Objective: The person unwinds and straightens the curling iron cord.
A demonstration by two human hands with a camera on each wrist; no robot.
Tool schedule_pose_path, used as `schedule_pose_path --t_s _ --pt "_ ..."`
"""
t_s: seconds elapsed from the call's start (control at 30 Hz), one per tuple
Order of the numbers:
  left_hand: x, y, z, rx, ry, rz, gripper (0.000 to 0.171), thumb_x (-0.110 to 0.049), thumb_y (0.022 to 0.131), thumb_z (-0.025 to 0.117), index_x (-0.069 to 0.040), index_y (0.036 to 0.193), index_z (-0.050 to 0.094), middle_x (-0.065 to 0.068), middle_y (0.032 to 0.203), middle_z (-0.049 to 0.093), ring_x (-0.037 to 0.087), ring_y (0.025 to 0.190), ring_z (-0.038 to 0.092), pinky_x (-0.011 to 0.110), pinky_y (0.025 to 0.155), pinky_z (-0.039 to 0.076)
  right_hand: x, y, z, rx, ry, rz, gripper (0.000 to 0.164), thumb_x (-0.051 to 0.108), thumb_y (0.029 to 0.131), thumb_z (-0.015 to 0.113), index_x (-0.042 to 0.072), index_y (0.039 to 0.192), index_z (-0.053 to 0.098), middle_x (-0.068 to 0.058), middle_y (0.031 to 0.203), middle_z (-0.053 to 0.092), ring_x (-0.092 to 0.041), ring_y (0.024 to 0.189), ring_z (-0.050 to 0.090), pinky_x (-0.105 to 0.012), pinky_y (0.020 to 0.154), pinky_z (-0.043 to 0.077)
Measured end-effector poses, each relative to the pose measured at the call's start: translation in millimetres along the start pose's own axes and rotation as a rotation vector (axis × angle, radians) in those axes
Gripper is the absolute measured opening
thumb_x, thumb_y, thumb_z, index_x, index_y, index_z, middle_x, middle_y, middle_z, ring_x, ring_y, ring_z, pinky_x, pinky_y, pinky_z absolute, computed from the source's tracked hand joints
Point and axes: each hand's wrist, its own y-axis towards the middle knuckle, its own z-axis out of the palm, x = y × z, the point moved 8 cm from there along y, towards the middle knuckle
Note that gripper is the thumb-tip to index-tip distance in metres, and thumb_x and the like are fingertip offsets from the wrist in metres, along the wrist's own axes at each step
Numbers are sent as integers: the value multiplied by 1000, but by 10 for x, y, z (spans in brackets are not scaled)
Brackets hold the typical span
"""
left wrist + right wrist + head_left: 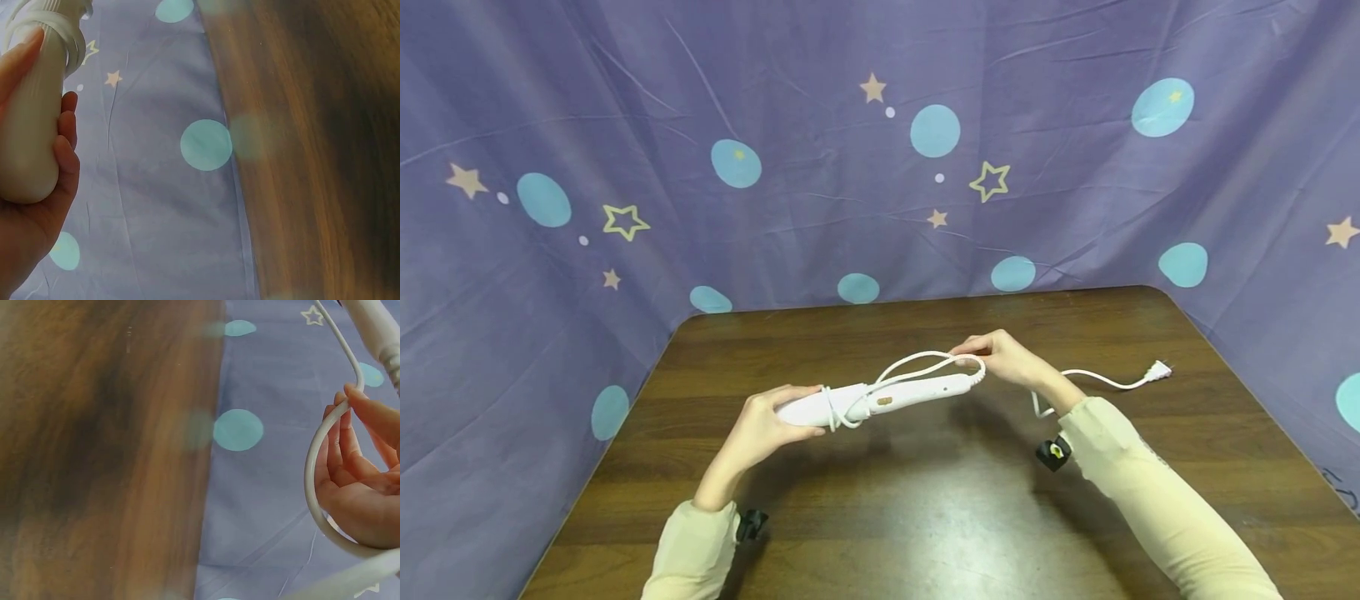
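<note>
A white corded hair styling iron (pixel 917 393) is held above the table, lying nearly level with its right end a little higher. My left hand (pixel 767 423) grips its thick rounded end, thumb on one side and fingers curled round the other, as the left wrist view shows on the smooth body (pixel 31 137). Near that hand the white cord (pixel 831 408) is wound round the iron. My right hand (pixel 1006 358), by the cord end of the iron, pinches the cord (pixel 309 469) between thumb and fingertips. A loop of it arches over the handle, which bears a small gold-coloured switch (pixel 884 402).
The cord's free end runs past my right wrist to a white two-prong plug (pixel 1159 371) at the right of the brown wooden table (pixel 880 533). A purple curtain (pixel 820 225) with stars and blue spots hangs behind the table and along its sides.
</note>
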Motion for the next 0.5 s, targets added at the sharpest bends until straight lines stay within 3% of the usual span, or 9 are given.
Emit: schedule_pose_path --t_s 0.1,0.2,0.33,0.5 --pt "28 -1 -20 -6 -9 -31 52 -19 54 84 -11 102 67 0 93 67 7 73 54 22 60 41 -26 -28 30 6 -15 -4 19 0 81 58 -9 98 64 -16 89 64 -11 83 53 -19 73 40" --pt "-67 7 -66 -17 -7 -58 51 -14 54 83 -7 102 67 3 93 67 7 74 54 21 61 41 -48 -66 56 2 -22 12 18 -4 80 56 -10 95 64 -19 92 64 -16 88 54 -20 77 41" --pt "-63 16 -96 -38 17 -76 51 -10 54 83 -5 102 66 5 92 67 8 73 54 20 61 40 -95 -110 75 -5 -18 26 14 -2 80 57 -9 89 65 -18 91 64 -14 85 55 -21 74 43" --pt "89 11 -113 -79 30 -83 51 -18 54 84 -11 102 67 0 96 67 7 79 56 19 65 40 -100 -159 113 27 -68 -22 17 2 81 59 -7 93 66 -13 89 65 -11 81 56 -22 73 43"
